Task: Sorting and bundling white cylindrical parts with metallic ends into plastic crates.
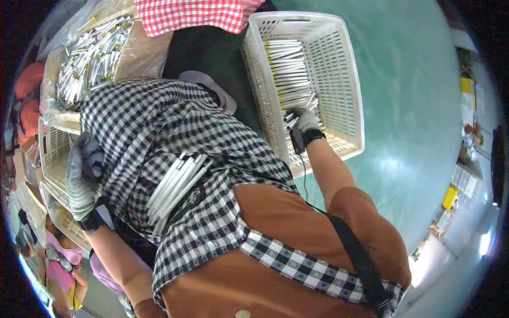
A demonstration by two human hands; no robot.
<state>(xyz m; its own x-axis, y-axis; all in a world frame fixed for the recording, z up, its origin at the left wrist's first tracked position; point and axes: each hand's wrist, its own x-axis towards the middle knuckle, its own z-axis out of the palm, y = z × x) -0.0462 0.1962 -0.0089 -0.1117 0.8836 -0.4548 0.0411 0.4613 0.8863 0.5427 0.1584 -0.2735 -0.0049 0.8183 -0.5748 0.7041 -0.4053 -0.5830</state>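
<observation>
My right hand [306, 121], in a striped work glove, reaches into the white plastic crate [351, 95]. Its fingers are closed around a few slim white sticks at the near end of a row of white sticks [289, 66] with yellowish ends. A loose bundle of thick white sticks [175, 188] lies on my checked apron [138, 116]. At the left, my left hand [79, 183], also gloved, is beside the apron. A dark grey mass covers part of it; its fingers look bent, but their tips are hidden.
A lined carton [130, 58] with a heap of white sticks stands at the far left. Below it are more white crates [53, 159]. Red checked cloth [196, 13] shows at the top. Co-workers [61, 259] sit at the lower left. Green floor [403, 106] extends to the right.
</observation>
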